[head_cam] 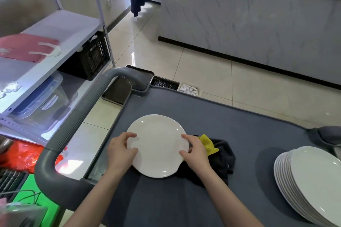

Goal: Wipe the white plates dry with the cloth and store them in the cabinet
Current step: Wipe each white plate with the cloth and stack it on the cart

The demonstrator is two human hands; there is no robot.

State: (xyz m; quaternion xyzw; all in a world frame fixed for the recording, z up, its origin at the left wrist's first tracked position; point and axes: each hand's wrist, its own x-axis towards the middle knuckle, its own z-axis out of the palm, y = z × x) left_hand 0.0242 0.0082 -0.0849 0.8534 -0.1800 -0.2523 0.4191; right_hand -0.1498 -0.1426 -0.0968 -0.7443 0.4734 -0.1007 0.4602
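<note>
A dark grey plastic cart fills the lower view, beside a white metal shelving rack on the left. At the cart's right edge leans a stack of round white ceramic plates. One round white plate lies near the cart's left side, its right rim over a crumpled black cloth with a yellow cloth bunched against it. The left hand grips the plate's left rim, fingers curled on it. The right hand grips the right rim likewise.
</note>
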